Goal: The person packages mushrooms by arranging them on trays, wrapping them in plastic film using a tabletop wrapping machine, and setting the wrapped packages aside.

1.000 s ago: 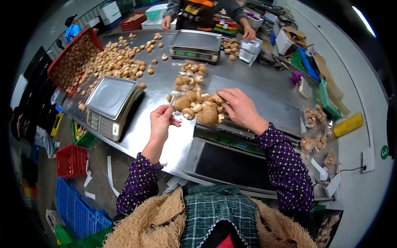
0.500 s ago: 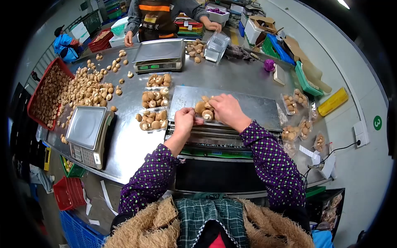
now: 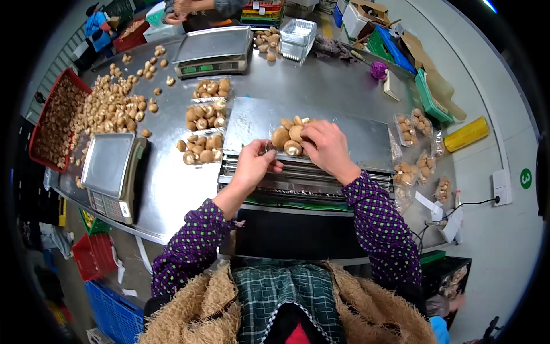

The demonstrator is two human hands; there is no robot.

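Observation:
A group of brown mushrooms [image 3: 288, 136] sits on the flat metal plate of a wrapping machine [image 3: 366, 143], by its front rollers. My right hand [image 3: 327, 148] closes its fingers on a mushroom at the right side of the group. Just left of the group, my left hand [image 3: 255, 165] is closed in a pinch; what lies between its fingertips is too small to name. Any tray under the mushrooms is mostly hidden. Left of the plate stand three packs of mushrooms in a column, the nearest being a clear tray of mushrooms [image 3: 201, 150].
Two scales, one near [image 3: 109, 166] and one far [image 3: 212, 49], stand on the metal table. Loose mushrooms [image 3: 117, 109] spill from a red crate [image 3: 48, 126]. Clear trays [image 3: 298, 39] are stacked at the back. A yellow film roll [image 3: 467, 135] and several packs lie right. A co-worker stands opposite.
My left hand has drawn slightly away from the mushrooms, while my right stays at them. The co-worker's hands have left the clear trays and come together. The view has tilted down a little.

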